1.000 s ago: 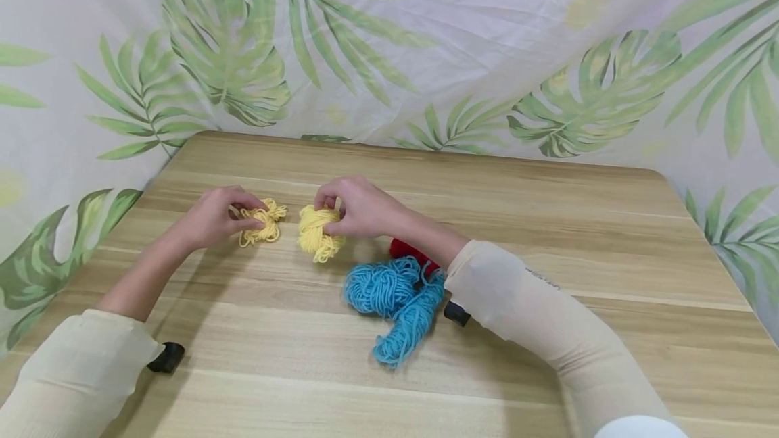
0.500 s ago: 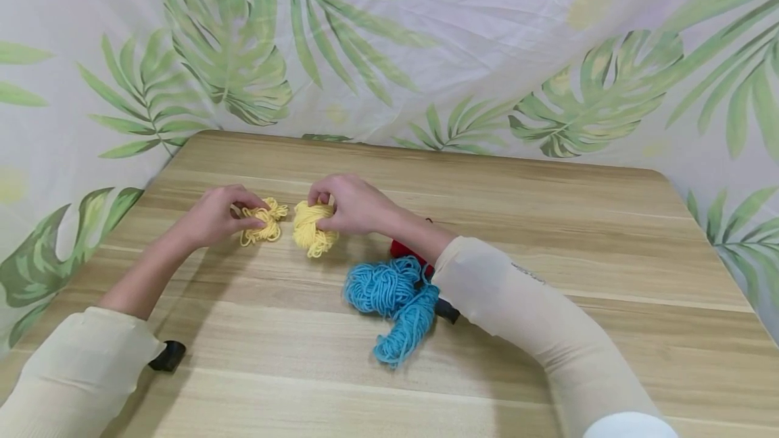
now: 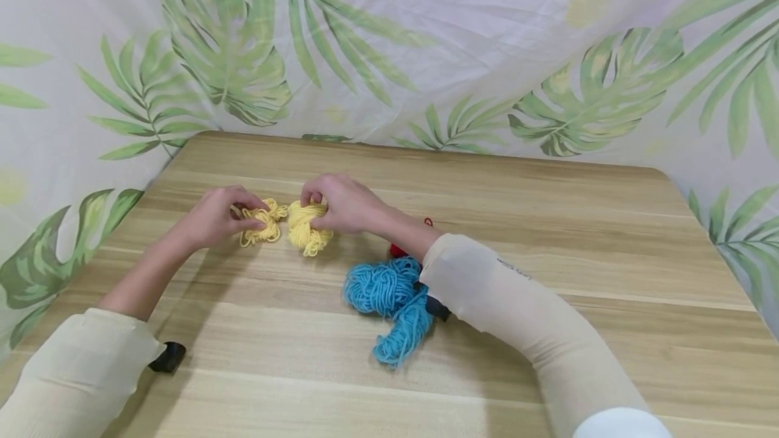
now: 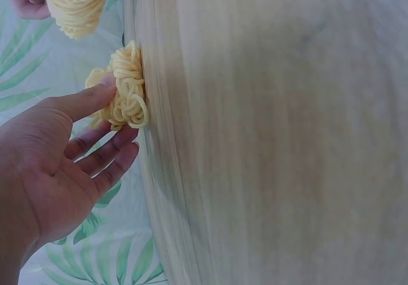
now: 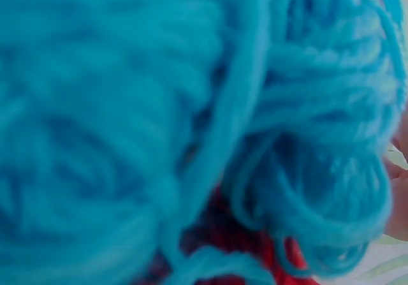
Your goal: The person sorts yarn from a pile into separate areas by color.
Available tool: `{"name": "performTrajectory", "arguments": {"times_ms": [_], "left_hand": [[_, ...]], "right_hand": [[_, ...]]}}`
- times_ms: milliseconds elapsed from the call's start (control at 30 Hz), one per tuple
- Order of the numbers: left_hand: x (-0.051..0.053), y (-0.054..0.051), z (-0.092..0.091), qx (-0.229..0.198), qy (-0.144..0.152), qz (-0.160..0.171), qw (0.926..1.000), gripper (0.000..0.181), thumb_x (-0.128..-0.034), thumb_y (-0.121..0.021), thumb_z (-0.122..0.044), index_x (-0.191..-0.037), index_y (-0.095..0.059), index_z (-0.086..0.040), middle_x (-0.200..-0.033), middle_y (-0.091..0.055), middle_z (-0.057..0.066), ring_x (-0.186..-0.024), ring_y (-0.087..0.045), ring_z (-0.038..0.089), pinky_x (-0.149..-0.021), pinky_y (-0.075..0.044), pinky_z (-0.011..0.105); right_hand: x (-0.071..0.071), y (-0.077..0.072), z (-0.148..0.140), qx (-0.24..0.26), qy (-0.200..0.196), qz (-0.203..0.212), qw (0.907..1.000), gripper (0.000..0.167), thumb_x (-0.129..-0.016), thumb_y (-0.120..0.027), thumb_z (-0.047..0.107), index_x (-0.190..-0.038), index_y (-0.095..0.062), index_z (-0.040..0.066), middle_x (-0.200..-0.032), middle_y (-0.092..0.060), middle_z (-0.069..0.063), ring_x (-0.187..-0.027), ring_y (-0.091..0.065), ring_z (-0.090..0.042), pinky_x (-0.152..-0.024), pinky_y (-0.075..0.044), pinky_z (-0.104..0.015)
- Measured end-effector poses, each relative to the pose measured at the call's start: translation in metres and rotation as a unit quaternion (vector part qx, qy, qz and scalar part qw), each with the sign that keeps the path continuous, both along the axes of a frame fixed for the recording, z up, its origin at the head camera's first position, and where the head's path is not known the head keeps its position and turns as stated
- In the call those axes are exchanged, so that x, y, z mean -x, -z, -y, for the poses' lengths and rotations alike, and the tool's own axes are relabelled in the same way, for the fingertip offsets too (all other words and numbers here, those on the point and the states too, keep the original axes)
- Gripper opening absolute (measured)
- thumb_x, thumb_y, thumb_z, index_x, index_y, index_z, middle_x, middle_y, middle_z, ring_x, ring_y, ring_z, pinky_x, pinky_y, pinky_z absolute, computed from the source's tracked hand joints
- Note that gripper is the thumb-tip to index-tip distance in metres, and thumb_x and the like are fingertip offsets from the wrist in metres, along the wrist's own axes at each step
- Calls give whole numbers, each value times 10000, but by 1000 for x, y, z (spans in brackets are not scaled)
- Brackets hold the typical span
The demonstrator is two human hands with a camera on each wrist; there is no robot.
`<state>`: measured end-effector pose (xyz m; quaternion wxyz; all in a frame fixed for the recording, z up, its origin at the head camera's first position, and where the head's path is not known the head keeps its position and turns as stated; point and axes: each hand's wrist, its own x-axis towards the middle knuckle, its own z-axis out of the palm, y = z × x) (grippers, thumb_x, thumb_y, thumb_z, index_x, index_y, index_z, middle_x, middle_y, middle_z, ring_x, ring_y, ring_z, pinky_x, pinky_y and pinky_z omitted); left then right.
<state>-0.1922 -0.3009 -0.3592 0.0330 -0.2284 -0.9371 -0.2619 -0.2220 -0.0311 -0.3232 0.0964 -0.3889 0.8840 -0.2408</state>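
Leaf-print cloth backdrop (image 3: 475, 39): a pale hanging with green fronds, rising behind and beside the work area. Wood-grain surface (image 3: 548, 242): light brown, with rounded far corners, carrying the yarn. Right sleeve (image 3: 523, 316) and left sleeve (image 3: 79, 363): cream fabric, both reaching in from the near side.

Right hand (image 3: 343, 205) and left hand (image 3: 214, 219): bare, backs upward in the head view, each grasping yarn near the far left of the surface. Blue yarn bundles (image 3: 380, 287): two, touching, near the middle of the surface; one is rounded, the other elongated and pointing toward the near edge. They fill most of the right wrist view, where they are blurred.

Pale yellow ball (image 3: 301, 232): thickly wound, gripped between the thumb and fingers of the right hand; whether it touches the surface cannot be told. Small yellow bundle (image 3: 270, 220): loose and looped, just to the left of the ball, pinched by the left hand, with the thumb on one side and fingers on the other. Red yarn (image 3: 398, 251): beyond the blue pair, largely hidden by the right arm; a short loop shows past the forearm. Black pieces (image 3: 168, 357): one beside each sleeve, partly covered.
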Motion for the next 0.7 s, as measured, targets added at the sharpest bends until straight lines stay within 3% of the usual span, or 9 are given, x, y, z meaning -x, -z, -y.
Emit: {"name": "performTrajectory", "arguments": {"times_ms": [700], "left_hand": [[1,2,0,63,27,-116,9999,223,-804,-876,-27,-992,-773,31,-917,-744,124,-759,-643,167,-655,-571,285]], "right_hand": [[8,5,18,-16,95,48,9999,254,-900,-793,151,-1146,-728,166,-1088,-608,11,-993,-563,-137,-802,-485,-263]]}}
